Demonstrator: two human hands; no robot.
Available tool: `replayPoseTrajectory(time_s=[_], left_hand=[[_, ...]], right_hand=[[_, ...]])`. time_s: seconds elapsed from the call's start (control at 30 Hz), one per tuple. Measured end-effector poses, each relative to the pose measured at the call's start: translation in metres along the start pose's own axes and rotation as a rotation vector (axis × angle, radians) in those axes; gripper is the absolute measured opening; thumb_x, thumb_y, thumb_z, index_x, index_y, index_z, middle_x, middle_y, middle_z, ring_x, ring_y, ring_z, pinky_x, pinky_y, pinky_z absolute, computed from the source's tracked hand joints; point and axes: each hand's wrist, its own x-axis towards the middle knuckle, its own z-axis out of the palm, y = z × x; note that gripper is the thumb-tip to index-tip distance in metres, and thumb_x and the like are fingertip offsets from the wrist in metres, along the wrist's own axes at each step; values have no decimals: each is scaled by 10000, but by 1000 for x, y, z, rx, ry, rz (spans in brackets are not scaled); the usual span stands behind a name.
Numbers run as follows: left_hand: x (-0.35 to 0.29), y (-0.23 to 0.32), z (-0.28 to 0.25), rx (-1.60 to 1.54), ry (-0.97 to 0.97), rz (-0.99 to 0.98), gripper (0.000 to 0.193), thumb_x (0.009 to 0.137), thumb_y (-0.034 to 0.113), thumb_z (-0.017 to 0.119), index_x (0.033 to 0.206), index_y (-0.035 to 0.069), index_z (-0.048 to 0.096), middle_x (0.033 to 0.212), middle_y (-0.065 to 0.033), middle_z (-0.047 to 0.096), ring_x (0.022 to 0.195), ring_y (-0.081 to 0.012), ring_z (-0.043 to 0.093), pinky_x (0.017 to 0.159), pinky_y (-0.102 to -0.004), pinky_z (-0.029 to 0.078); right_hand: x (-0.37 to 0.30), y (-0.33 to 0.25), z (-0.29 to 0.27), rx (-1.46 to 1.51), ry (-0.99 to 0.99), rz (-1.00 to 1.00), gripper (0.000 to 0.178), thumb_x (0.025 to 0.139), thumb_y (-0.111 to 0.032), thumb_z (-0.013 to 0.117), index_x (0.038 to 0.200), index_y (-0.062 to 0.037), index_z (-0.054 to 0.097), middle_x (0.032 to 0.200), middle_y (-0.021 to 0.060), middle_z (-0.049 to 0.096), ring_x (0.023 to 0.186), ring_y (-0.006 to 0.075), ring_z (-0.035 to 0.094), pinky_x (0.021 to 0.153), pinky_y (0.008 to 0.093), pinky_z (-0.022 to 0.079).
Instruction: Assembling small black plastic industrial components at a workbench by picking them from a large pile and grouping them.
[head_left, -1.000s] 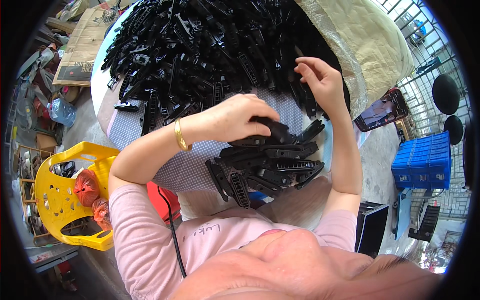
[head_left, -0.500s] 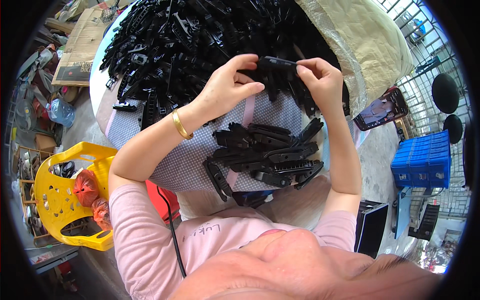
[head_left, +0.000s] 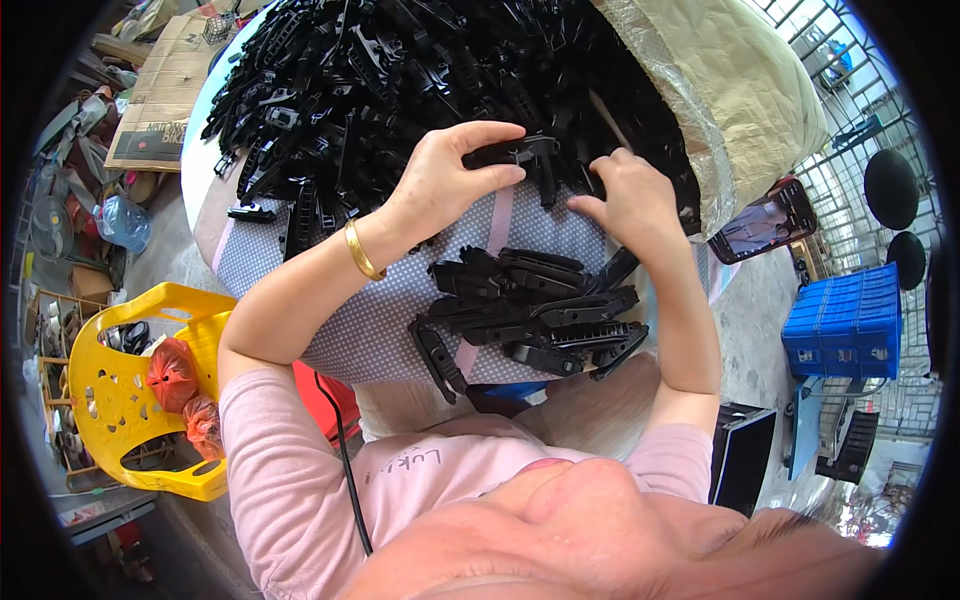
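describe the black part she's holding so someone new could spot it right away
Start at the round table with the dotted cloth, between the big heap of black plastic parts at its far side and the small stack near the person. The long black part is pinched in the left hand, the right hand beside it. It alone is lifted off the cloth.

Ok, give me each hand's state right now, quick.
Left hand: closed on a black plastic part.
Right hand: fingers curled, touching the pile of black parts; grip cannot be told.
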Motion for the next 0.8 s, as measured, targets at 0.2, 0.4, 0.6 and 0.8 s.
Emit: replayPoseTrajectory(time_s=[0.2,0.4,0.6,0.8], left_hand=[[4,-5,-3,-346,-56,-245,340,833,65,640,1157,-19,582,1021,-107,647,794,-91,577,736,-224,493],[4,-9,-8,-800,-112,-375,334,898,100,567,1216,6,528,1046,-105,633,784,-98,555,733,-245,479],[0,-8,8,-777,-131,-185,500,831,33,622,1300,-21,454,1093,-100,605,948,-136,577,851,-267,465],[0,-3,3,-641,-231,-237,500,799,-31,663,1259,7,473,1096,-87,583,991,-155,588,886,-296,504]], right_hand=[[1,8,6,93,54,5,203,709,-199,682,848,-57,641,882,96,636,857,268,617,749,369,498],[4,11,-12,624,187,114,324,730,-98,655,1040,-30,593,839,75,604,732,135,615,616,271,503],[-4,-22,-11,1656,111,-55,460,782,1,611,1221,26,473,1029,101,574,864,159,621,745,298,554],[-6,-22,-7,1599,226,-170,413,742,52,642,1139,28,534,1036,93,599,926,147,604,785,268,520]])
